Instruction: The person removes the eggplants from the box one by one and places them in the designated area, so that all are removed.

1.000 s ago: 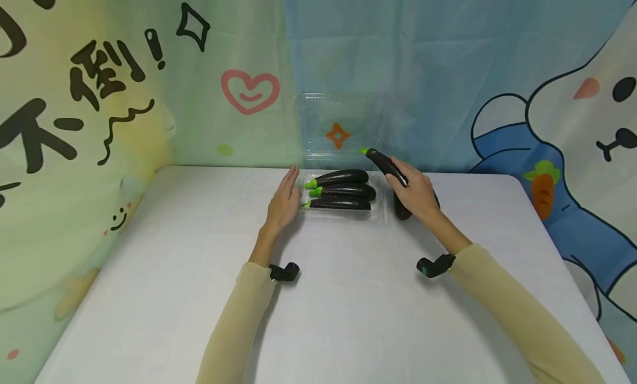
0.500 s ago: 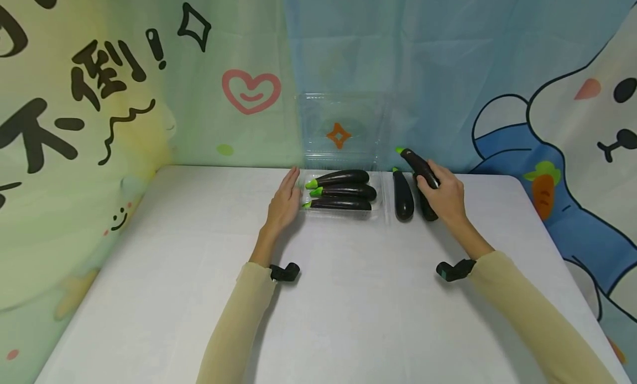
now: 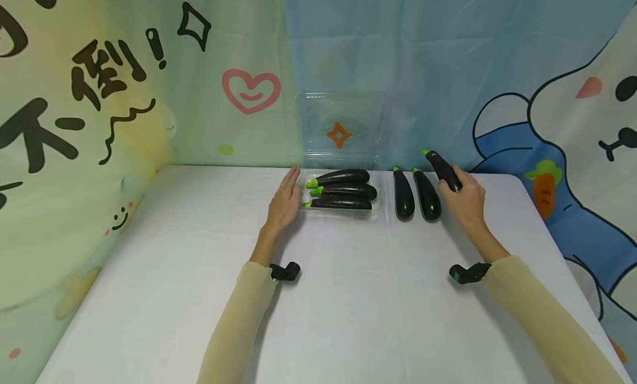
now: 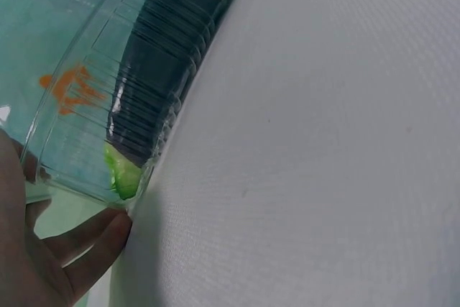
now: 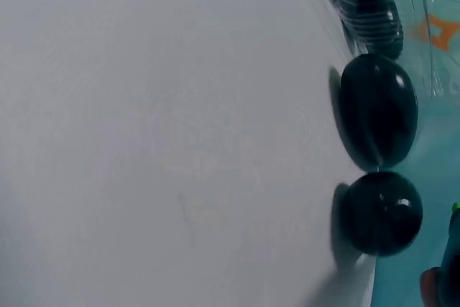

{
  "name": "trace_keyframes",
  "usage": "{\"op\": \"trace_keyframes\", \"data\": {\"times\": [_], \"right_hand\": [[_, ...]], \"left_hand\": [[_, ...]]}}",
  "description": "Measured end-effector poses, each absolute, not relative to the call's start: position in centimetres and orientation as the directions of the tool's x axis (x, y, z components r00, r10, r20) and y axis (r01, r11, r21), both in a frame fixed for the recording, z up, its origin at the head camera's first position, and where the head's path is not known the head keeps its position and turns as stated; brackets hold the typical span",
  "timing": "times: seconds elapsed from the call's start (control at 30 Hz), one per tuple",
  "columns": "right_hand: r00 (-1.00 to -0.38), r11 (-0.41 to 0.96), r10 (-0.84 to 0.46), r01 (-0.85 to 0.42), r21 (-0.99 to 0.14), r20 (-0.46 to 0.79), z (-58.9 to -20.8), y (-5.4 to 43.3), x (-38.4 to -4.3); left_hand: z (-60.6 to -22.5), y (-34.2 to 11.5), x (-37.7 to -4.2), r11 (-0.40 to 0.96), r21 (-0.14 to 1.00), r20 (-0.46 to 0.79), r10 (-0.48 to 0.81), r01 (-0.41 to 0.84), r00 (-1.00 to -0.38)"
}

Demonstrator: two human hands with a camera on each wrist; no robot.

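My right hand [image 3: 464, 199] grips a dark eggplant [image 3: 443, 169] by its thick end, its green stem pointing up and left. Just left of that hand, two more eggplants lie side by side on the table: one at the left [image 3: 403, 195] and one nearer the hand [image 3: 427, 195]. A clear plastic box [image 3: 379, 207] with three eggplants [image 3: 343, 191] lying crosswise in it stands further left. Against the box's left side rests my left hand [image 3: 285, 201], fingers extended. In the left wrist view its fingertips touch the box's corner [image 4: 128, 208].
The box's clear lid [image 3: 343, 110] stands raised at the back, in front of the printed curtain [image 3: 438, 69]. White cloth covers the table [image 3: 338, 295], whose back edge meets the curtain.
My right hand has moved right with the eggplant, away from the box and past the two loose eggplants, which now show fully. The left hand has stayed at the box.
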State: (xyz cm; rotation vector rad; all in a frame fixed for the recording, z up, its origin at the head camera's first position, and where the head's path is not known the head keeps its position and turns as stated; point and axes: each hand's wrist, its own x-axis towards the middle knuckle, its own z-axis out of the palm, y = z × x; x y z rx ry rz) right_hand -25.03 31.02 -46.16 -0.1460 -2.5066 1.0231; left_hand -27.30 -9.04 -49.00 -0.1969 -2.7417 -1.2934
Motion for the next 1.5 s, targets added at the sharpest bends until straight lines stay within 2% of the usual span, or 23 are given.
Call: {"op": "trace_keyframes", "data": {"times": [0.3, 0.5, 0.8, 1.5], "right_hand": [[-0.924, 0.707, 0.345, 0.140, -0.693, 0.165, -47.1, 33.3, -24.4], [-0.936, 0.704, 0.345, 0.207, -0.679, 0.072, -47.8, 33.9, -24.3], [-0.951, 0.714, 0.306, 0.210, -0.668, 0.029, -48.4, 34.0, -24.3], [-0.968, 0.767, 0.244, 0.161, -0.622, 0.050, -49.1, 34.0, -24.8]], "left_hand": [[-48.9, -9.0, -27.2, 0.635, 0.756, 0.142, 0.075, 0.157, -0.987], [-48.8, -8.9, -27.2, 0.638, 0.756, 0.138, 0.067, 0.149, -0.988], [-49.0, -9.0, -27.3, 0.637, 0.755, 0.147, 0.067, 0.155, -0.987], [-48.8, -9.0, -27.2, 0.643, 0.750, 0.145, 0.064, 0.152, -0.987]]}}
